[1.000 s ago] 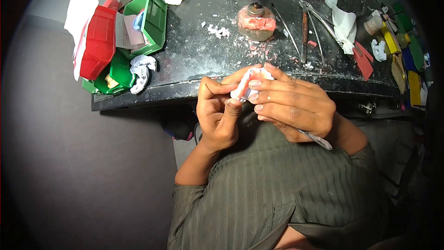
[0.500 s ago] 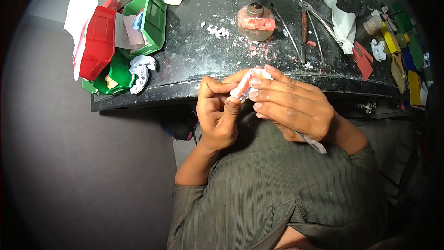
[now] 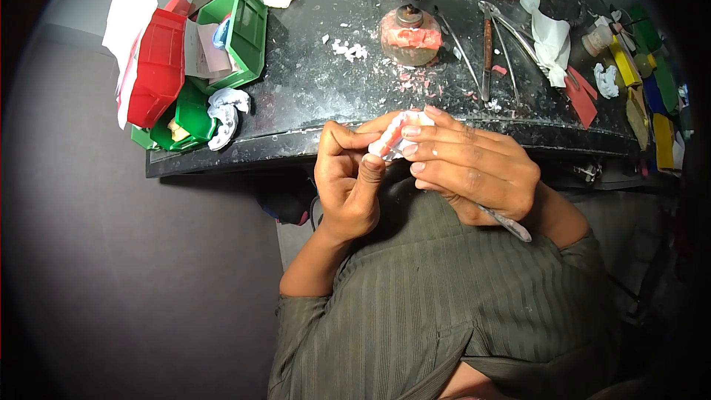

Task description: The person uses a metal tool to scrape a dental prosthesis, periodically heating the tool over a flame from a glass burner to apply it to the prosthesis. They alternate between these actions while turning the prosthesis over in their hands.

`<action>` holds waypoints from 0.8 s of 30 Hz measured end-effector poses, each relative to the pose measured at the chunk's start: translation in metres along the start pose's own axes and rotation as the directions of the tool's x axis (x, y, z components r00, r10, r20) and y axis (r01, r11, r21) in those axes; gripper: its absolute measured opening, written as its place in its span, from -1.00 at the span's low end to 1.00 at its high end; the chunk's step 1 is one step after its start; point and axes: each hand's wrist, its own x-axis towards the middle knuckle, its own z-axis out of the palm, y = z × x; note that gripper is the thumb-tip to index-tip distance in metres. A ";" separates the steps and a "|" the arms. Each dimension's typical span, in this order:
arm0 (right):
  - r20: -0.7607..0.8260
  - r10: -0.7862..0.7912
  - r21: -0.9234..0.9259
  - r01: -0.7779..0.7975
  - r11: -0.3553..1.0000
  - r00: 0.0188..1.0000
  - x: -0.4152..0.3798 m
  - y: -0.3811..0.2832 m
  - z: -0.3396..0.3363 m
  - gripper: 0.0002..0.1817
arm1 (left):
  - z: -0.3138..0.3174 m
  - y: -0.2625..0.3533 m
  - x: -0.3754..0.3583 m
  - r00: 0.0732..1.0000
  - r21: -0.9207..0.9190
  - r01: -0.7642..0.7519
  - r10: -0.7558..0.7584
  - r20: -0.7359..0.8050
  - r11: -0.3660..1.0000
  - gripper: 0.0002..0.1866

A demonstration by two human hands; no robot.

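My left hand (image 3: 348, 181) is closed on a white dental plaster cast (image 3: 379, 150), its thumb and fingers gripping the near left side. A strip of pink wax (image 3: 392, 136) runs along the cast's ridge. The fingers of my right hand (image 3: 478, 167) lie over the cast's right side and touch it. A metal wax knife (image 3: 511, 227) is also held in my right hand; its flat, spoon-like end sticks out below the palm, and the other end is hidden. Both hands are just in front of the bench edge, above my lap.
On the dark bench (image 3: 311, 81) stands a glass spirit burner (image 3: 409, 44) with pink wax across it, among white and pink scraps. Metal hand tools (image 3: 486, 59) and pink wax sheets (image 3: 580, 100) lie right. Left are green (image 3: 248, 44) and red bins (image 3: 157, 67) and another plaster cast (image 3: 226, 118).
My right hand has shifted slightly to the right along the cast, and the wax knife's end has moved a little right and up. My left hand stays almost still.
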 end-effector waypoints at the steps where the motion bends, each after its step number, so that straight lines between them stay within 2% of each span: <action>1: 0.000 0.000 0.000 0.000 1.000 1.000 0.001 0.000 0.000 -0.74 | 0.001 0.000 0.000 1.000 -0.009 -0.007 0.007 -0.006 1.000 -0.75; 7: 0.019 0.005 -0.029 -0.005 1.000 1.000 0.001 0.000 0.001 -0.74 | 0.001 0.000 0.000 1.000 -0.018 -0.004 0.004 0.013 1.000 -0.75; 10: -0.073 -0.008 -0.059 0.003 0.998 0.997 0.001 0.000 0.000 -0.77 | 0.000 0.000 -0.001 1.000 0.005 0.026 -0.026 -0.014 1.000 -0.76; 12: -0.160 0.143 -0.005 -0.146 0.989 0.977 0.000 -0.006 -0.007 -0.79 | -0.003 -0.002 0.000 0.998 0.012 0.055 -0.055 -0.036 0.998 -0.76; 14: -0.262 0.269 0.164 -0.232 0.959 0.927 0.003 -0.009 -0.013 -0.77 | -0.008 -0.001 0.001 0.995 0.019 0.086 -0.085 -0.061 0.996 -0.75; 16: -0.239 0.307 0.272 -0.240 0.932 0.921 0.005 -0.003 -0.017 -0.76 | -0.012 0.006 0.004 0.952 -0.190 0.305 -0.296 0.074 0.933 -0.70; 17: -0.237 0.307 0.272 -0.241 0.932 0.922 0.005 -0.001 -0.017 -0.76 | -0.005 0.008 0.004 0.950 -0.056 0.313 -0.312 0.024 0.948 -0.62; 18: -0.176 0.296 0.268 -0.243 0.932 0.939 0.004 0.000 -0.017 -0.76 | -0.003 0.011 0.006 0.950 -0.057 0.313 -0.312 0.023 0.948 -0.62; 20: -0.086 0.226 0.212 -0.203 0.956 0.970 0.006 0.004 -0.015 -0.77 | -0.004 0.016 0.006 0.916 -0.203 0.401 -0.386 0.113 0.893 -0.62; 21: -0.068 0.201 0.220 -0.182 0.958 0.977 0.007 0.006 -0.012 -0.78 | -0.003 0.015 0.006 0.917 -0.239 0.399 -0.377 0.133 0.885 -0.59; 24: -0.026 0.173 0.250 -0.161 0.955 0.985 0.008 0.010 -0.007 -0.78 | -0.008 0.019 0.006 0.887 -0.264 0.457 -0.414 0.203 0.849 -0.58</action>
